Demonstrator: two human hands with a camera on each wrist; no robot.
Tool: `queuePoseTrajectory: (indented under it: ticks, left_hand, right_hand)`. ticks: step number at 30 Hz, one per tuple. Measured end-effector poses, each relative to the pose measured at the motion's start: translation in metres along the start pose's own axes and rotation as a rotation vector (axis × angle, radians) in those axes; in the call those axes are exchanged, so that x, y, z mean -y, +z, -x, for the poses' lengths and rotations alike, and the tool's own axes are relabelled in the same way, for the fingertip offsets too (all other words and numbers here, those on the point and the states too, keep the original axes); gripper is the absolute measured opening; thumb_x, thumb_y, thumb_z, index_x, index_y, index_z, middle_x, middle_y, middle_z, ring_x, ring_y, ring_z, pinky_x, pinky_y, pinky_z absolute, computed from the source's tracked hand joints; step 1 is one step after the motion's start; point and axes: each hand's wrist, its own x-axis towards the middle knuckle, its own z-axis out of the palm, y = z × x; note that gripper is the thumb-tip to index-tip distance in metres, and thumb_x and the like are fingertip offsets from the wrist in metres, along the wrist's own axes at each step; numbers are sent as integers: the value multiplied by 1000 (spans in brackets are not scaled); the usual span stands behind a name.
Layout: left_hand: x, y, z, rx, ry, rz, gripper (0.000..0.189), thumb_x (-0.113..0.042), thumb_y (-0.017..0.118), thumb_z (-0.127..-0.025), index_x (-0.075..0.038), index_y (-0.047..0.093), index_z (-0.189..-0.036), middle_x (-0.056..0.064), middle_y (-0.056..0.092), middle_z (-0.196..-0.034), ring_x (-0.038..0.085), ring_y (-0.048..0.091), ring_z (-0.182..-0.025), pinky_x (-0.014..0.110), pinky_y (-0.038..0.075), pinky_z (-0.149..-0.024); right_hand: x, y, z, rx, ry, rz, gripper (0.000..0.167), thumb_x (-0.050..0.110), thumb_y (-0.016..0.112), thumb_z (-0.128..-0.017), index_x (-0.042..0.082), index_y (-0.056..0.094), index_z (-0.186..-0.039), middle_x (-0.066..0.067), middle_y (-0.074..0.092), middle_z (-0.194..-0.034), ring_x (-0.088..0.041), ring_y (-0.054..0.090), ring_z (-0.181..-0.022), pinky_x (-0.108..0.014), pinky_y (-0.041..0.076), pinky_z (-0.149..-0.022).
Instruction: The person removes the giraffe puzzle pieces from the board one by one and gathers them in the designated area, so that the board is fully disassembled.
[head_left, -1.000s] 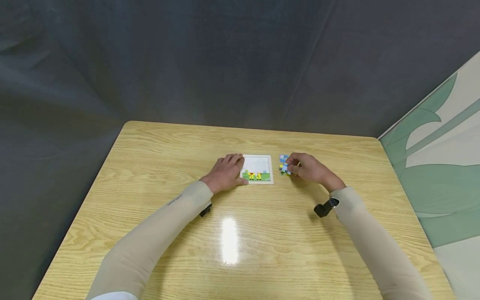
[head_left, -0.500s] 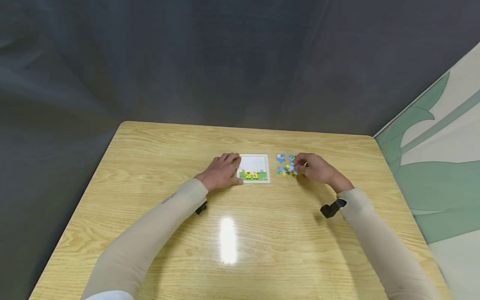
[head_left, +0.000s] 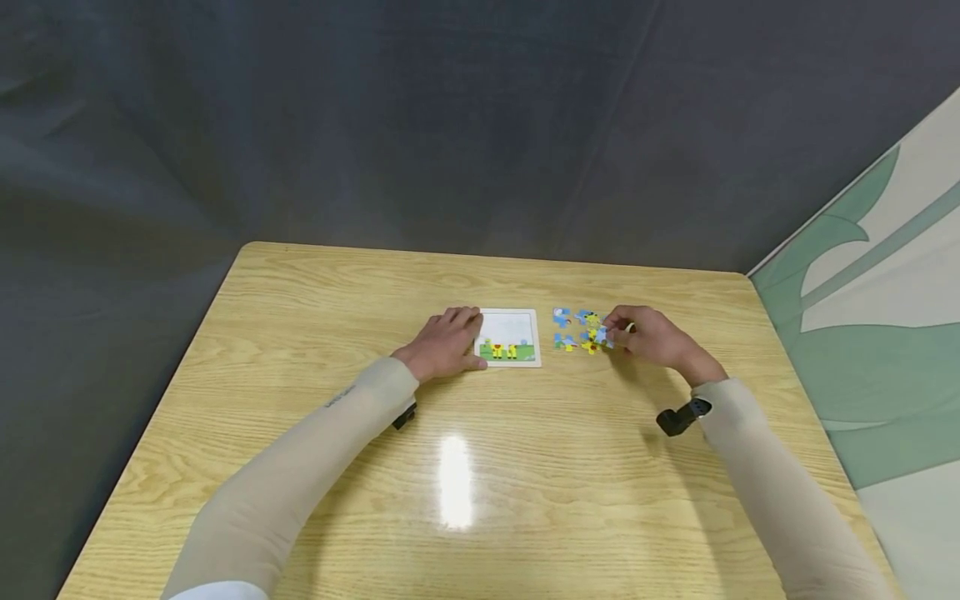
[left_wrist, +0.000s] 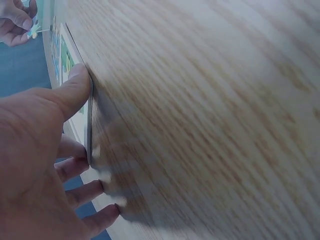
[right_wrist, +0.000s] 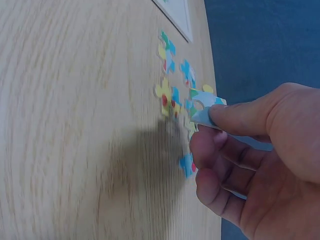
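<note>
My left hand [head_left: 442, 343] rests on the left edge of a white-framed puzzle board [head_left: 510, 323], thumb on the near corner and fingers spread along the side. A green strip with yellow legs fills the board's bottom; the area above is pale. In the right wrist view, my right hand [right_wrist: 250, 145] pinches a light blue puzzle piece [right_wrist: 202, 117] between thumb and fingers, close over the loose pieces. Beneath and beside it lie several puzzle pieces in blue, yellow and green, among them a yellow one with a red spot [right_wrist: 163, 95]. Part of this group is hidden behind the held piece.
Board and pieces lie toward the far side of a wood-grain table [head_left: 540, 483]. A dark curtain [head_left: 465, 125] hangs behind the far edge. On the right stands a panel [head_left: 877, 350] with green and white shapes. Both wrists wear black cameras [head_left: 682, 417].
My right hand has moved to the right with the pinched piece, and more loose pieces show to its left, spread farther apart. My left hand has stayed on the board.
</note>
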Motion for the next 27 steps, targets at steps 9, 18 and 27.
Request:
queuePoseTrajectory:
  ticks: [9,18,27]
  left_hand:
    - [0,2,0,1,-5,9,88,-51,59,-108,-3,20,-171,12,14,-180,33,16,-167,56,24,-134]
    - [-1,2,0,0,-9,11,89,-52,58,-108,-3,19,-171,12,14,-180,33,15,-167,55,24,-134]
    - [0,1,1,-3,-10,10,88,-51,58,-108,-3,20,-171,12,14,-180,33,16,-167,55,24,-134]
  right_hand:
    - [-18,-5,7,-2,17,-4,18,5,55,-110,-6,64,-122,-21,65,-108,-24,62,-82,-31,54,-67]
    - [-28,-5,9,-8,34,19,15,6,58,-109,-4,66,-117,-18,64,-102,-19,57,-76,-27,48,-62]
    - [-31,1,2,-52,56,36,14,4,59,-107,-3,69,-115,-20,67,-104,-20,61,-78,-27,51,-63]
